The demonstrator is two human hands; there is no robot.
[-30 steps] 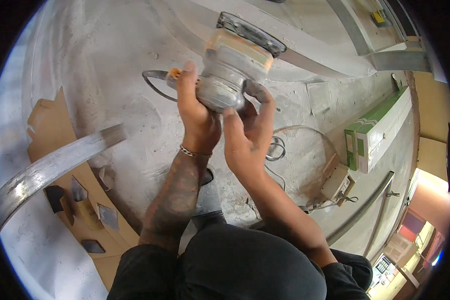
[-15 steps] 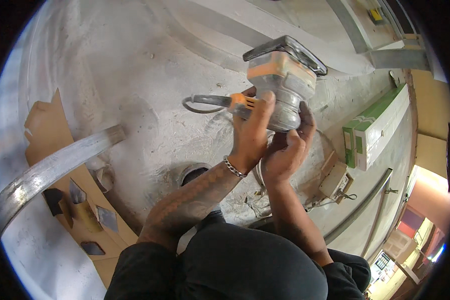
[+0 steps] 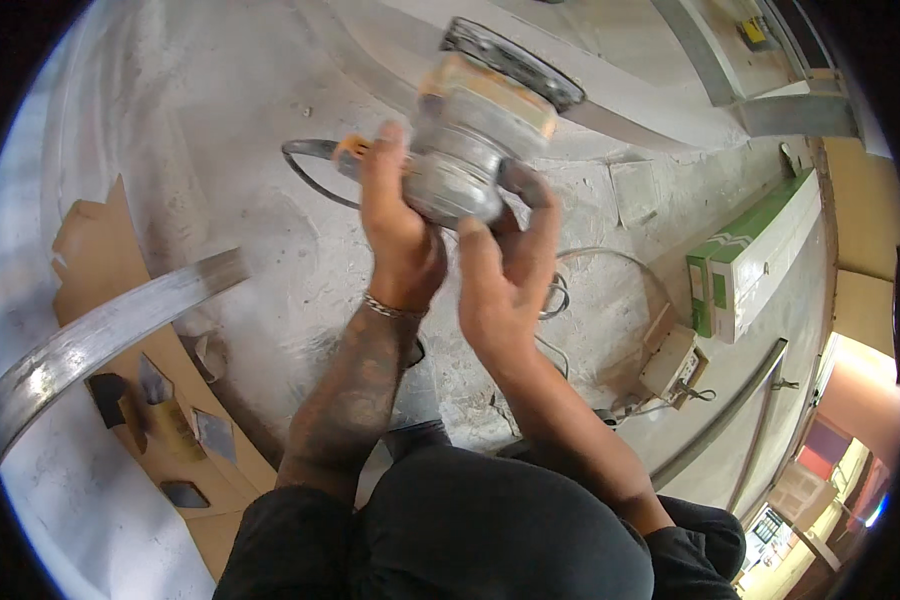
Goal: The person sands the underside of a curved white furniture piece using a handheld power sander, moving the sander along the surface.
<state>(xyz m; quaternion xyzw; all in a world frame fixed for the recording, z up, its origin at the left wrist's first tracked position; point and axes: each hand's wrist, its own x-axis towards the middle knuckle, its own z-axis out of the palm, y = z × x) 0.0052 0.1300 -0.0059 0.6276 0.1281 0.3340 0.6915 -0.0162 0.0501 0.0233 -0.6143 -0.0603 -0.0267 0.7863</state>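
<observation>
Floor (image 3: 270, 240), pale grey and dusty, spreads beneath everything. Torn brown cardboard (image 3: 110, 260) lies on the left side, with a curved metal strip (image 3: 120, 325) crossing above it. Over on the right, a long green-and-white box (image 3: 760, 255) rests on the floor. Smaller than these, a dusty grey-and-orange sander (image 3: 460, 145) is held up in front of the person, slightly blurred, its black base plate (image 3: 510, 65) tilted up and away. Both hands are closed around it: the left hand (image 3: 402, 228) grips its left side near the orange part, thumb up, while the right hand (image 3: 505, 290) curls thumb and fingers about the rounded near end. A pale socket box (image 3: 673, 365) sits near the green-and-white box. Smallest is a chain bracelet (image 3: 390, 307) around the left wrist.
</observation>
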